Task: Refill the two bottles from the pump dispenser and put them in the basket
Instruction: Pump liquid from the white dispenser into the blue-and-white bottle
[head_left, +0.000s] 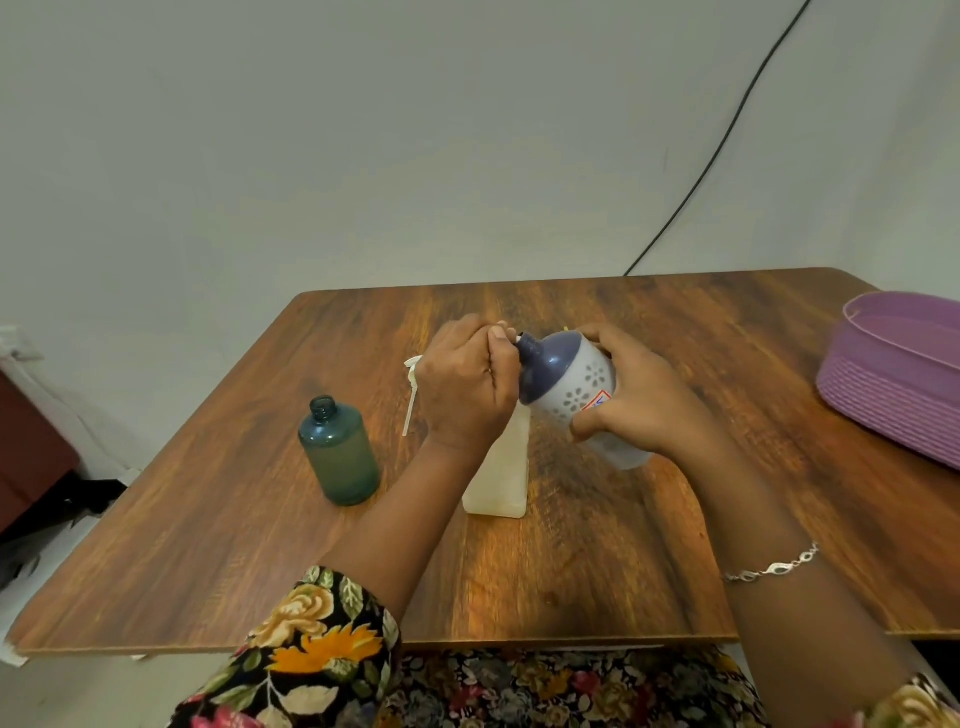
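While the left hand (467, 389) curled round the head of the pump dispenser (496, 483) at frame centre, the right hand (639, 408) gripped the purple-topped bottle (566, 387) tilted, seemingly to bring its neck to the spout, the green bottle (338, 452) standing open centre-left and the basket (883, 384) at the right edge of the surface (234, 519), bare wood between.

One head-worn camera looks forward and down, close over the table (597, 582).

We can read no words at this table: the one marking, a small label (597, 403) with a red border and blue strokes on the white bottle (566, 387), is too small and tilted to make out.
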